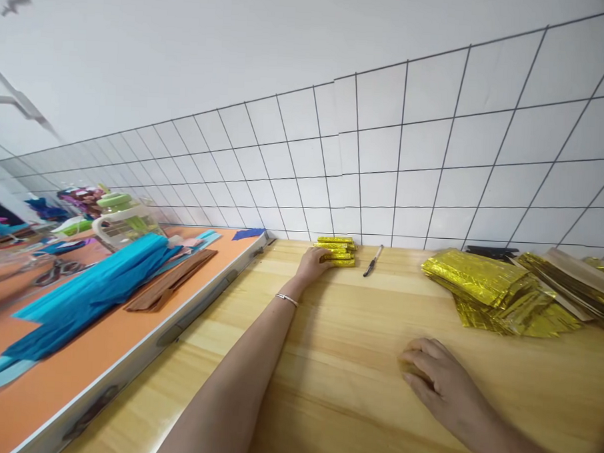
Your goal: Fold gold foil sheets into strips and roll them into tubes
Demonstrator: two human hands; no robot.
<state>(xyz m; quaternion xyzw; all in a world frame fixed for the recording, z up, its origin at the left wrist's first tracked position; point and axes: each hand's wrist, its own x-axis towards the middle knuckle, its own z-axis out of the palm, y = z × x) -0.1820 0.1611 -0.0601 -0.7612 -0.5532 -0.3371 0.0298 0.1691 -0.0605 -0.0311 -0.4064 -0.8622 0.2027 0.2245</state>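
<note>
1. Left hand [313, 266]: arm stretched toward the wall [375, 149], fingers bent, fingertips at the left end of the small gold bundles [341, 252]; can't tell if it grips one or only touches. Thin bracelet [286, 298] on the wrist.
2. Right hand [438, 379]: blurred, over the bare near part of the wooden table [356, 362], right of the left arm. Fingers curled, thumb below them; can't tell if anything is held or how far the hand is closed.
3. Small gold bundles: shiny, narrow, lying side by side in a pile on the wooden table, near the foot of the wall.
4. Pen [373, 262]: on the table just right of the bundles, dark end toward the person.
5. Gold foil stack [472, 277]: flat, crinkled, on the right part of the table, beyond the right hand; fringed pieces at its lower right. More gold and tan sheets [574, 282] beside it, dark item [491, 251] behind.
6. Orange surface [97, 338], left of the wooden table: blue paper [104, 278], folded brown paper [172, 282] beside it, scissors [57, 271], green-lidded bottle [127, 215], dark blue scrap [248, 233] at the far corner.
7. Wall: white, dark grid lines on the lower part.
</note>
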